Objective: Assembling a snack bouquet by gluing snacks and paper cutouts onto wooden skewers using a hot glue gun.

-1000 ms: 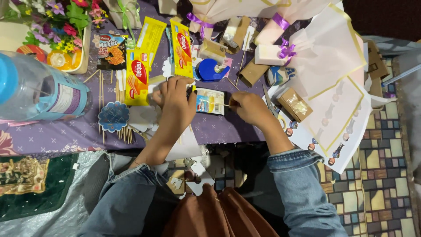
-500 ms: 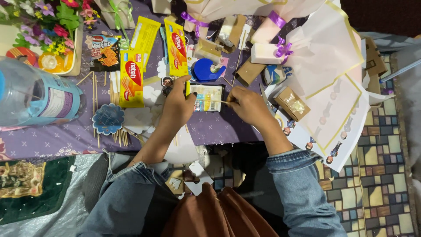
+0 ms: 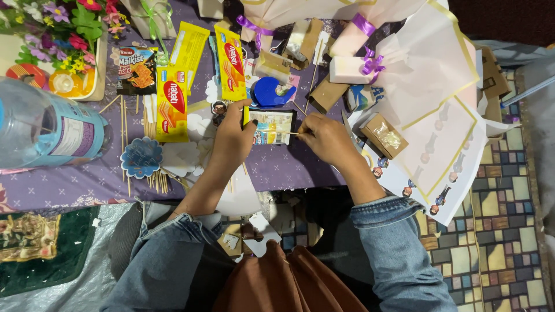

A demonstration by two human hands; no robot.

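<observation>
left hand [image 3: 232, 136]: we see it resting on the left edge of a small snack packet [image 3: 270, 126], fingers curled, thumb pressed on the packet's near left corner, pinning it down.
right hand [image 3: 325, 138]: fingers pinched together on a thin wooden skewer [image 3: 288, 133]; the stick's tip lies across the packet's right side.
small snack packet: flat on the purple worktop [image 3: 300, 164], dark-edged with a pale printed face, between our two hands, just below a blue tape dispenser [image 3: 270, 92].
skewer: roughly level, pointing left from the right hand onto the packet.
left of packet: two yellow wafer packs [image 3: 171, 104] lie lengthwise; a third yellow pack [image 3: 232, 60] sits nearer the dispenser. A dark biscuit packet [image 3: 134, 69] lies beside them.
far left: big clear water bottle [image 3: 49, 130] on its side, blue label; flower arrangement [image 3: 58, 26] above it.
near left hand: blue paper rosette [image 3: 141, 157] and a loose bunch of skewers [image 3: 156, 182], white cut-outs around.
right side: small brown box [image 3: 383, 134] near the right hand, cream wrapping sheets with gold edge [image 3: 442, 115], purple ribbons [image 3: 364, 26] on wrapped bundles.
sleeves: denim on both arms, we see the cuffs below the worktop edge.
</observation>
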